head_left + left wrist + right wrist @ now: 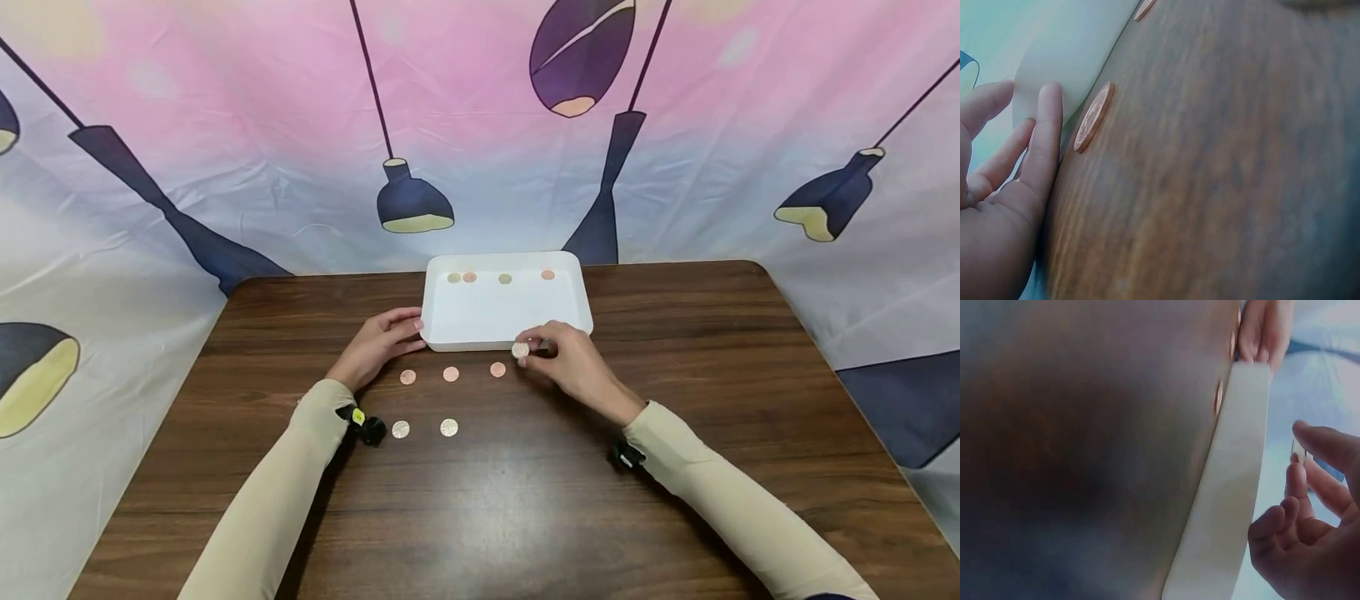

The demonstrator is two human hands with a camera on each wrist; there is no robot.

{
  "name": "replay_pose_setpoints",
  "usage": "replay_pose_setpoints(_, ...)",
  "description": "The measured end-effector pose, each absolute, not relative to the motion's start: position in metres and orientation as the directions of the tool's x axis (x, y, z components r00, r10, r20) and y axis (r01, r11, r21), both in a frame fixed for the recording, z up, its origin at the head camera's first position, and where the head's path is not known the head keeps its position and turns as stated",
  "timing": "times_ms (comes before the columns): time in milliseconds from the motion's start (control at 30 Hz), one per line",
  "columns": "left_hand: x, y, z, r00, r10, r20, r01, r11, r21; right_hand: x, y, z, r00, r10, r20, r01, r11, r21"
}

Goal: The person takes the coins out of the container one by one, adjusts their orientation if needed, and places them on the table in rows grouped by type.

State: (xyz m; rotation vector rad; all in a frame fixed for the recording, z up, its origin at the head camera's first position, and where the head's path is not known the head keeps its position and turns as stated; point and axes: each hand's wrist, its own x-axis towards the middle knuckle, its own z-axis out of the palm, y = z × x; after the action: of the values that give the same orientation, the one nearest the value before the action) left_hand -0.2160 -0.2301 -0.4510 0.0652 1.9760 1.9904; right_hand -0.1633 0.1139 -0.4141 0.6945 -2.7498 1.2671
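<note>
Right hand (570, 360) pinches a pale round coin (521, 350) at the near rim of the shallow white plastic tray (577, 310); left hand (382, 340), fingers straight, steadies the tray's corner. A loose pinch could drop the coin short of the tray.

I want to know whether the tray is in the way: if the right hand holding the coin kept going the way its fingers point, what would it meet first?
Most likely the white tray: the right hand pinches a pale coin right at its near rim, though height above that rim is unclear.
</note>
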Motion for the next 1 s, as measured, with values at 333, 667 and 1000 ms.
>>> replay_pose_setpoints(333, -0.216, -0.230, -0.450, -0.943, 0.266, -0.202, -0.202, 0.026, 0.979, -0.127, 0.108, -0.427, -0.807, -0.586, 0.074, -0.409, 0.464, -0.786)
replay_pose_setpoints(667, -0.215, -0.229, -0.449, -0.944, 0.257, -0.209, -0.207, 0.036, 0.978, -0.121, 0.101, -0.433, -0.769, -0.639, -0.013, -0.378, 0.472, -0.797)
replay_pose_setpoints(1000, -0.215, -0.231, -0.452, -0.946, 0.258, -0.199, -0.197, 0.032, 0.980, -0.121, 0.097, -0.439, -0.759, -0.650, -0.025, -0.451, 0.553, -0.700)
